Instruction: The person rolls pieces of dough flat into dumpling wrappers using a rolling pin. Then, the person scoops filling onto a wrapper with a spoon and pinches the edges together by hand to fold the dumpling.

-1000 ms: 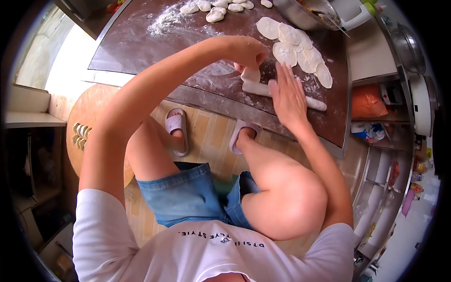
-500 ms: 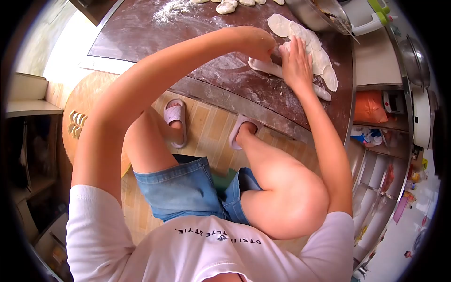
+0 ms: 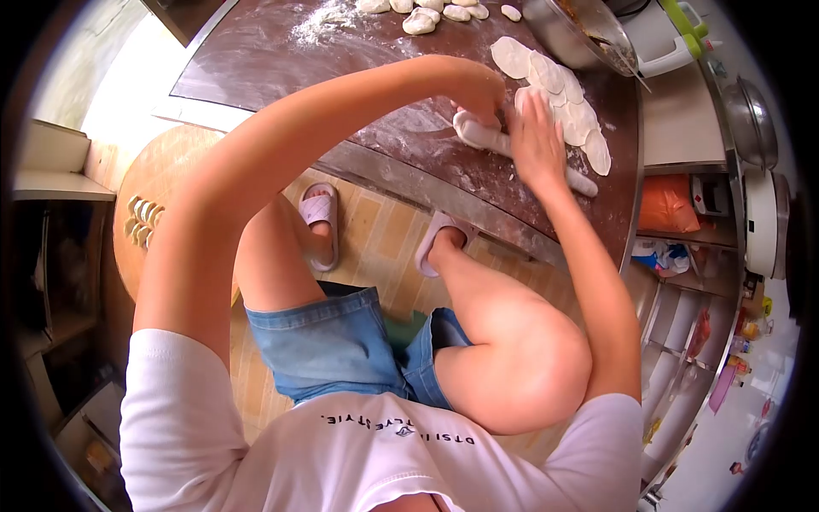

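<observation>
A pale rolling pin point(image 3: 582, 182) lies slantwise on the floured brown table point(image 3: 409, 158). My right hand point(image 3: 537, 143) rests across it, palm down, fingers stretched out. Bent over the pin's left end is my left hand point(image 3: 478, 92), its fingers curled at a dough wrapper point(image 3: 469, 130); the fingertips are partly hidden. Just beyond my right hand, a row of thin, overlapping dough wrappers point(image 3: 546, 75) spreads over the table.
Several small dough pieces point(image 3: 418, 21) and loose flour point(image 3: 320, 24) are at the far side. A metal bowl point(image 3: 580, 38) stands at the far right. To the left, a round wooden board point(image 3: 162, 166) bears rows of dumplings point(image 3: 141, 224). Shelves point(image 3: 691, 239) line the right.
The left hand has shifted slightly nearer the pin's end, and more of the dough there shows. The right hand stays flat on the pin, moved a little. The whole view has shifted slightly.
</observation>
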The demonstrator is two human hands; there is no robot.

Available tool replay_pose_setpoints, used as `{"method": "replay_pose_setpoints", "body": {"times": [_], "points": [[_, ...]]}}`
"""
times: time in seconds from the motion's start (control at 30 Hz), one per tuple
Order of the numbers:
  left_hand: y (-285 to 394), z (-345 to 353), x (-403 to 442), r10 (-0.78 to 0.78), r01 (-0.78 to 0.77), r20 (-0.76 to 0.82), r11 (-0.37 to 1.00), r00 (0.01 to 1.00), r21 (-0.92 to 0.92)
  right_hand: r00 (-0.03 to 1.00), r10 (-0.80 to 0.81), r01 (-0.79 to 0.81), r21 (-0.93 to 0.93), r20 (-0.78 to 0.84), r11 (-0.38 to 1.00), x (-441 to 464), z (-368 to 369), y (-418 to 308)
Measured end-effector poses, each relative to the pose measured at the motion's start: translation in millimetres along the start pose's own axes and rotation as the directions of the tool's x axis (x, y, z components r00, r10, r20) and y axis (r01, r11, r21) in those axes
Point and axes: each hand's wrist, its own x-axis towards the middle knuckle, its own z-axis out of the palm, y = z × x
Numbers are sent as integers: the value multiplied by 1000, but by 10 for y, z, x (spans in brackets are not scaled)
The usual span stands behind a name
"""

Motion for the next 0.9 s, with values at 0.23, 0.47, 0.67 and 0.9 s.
{"method": "replay_pose_setpoints", "body": {"times": [0.23,0.47,0.67,0.9], "points": [[28,24,-176,34,-51,-97,983,995,-178,999,-43,43,23,14,999,-224,-43,-54],[-121,66,162,208,-206,21,977,978,-55,987,-61,59,14,152,998,-479,-194,-133],[-207,302,710,23,-19,106,999,994,-41,989,-114,127,137,-98,982,-114,-59,-109],[-197,222,862,36,25,267,975,963,-222,979,-103,120,-87,176,989,-634,-149,4]]}}
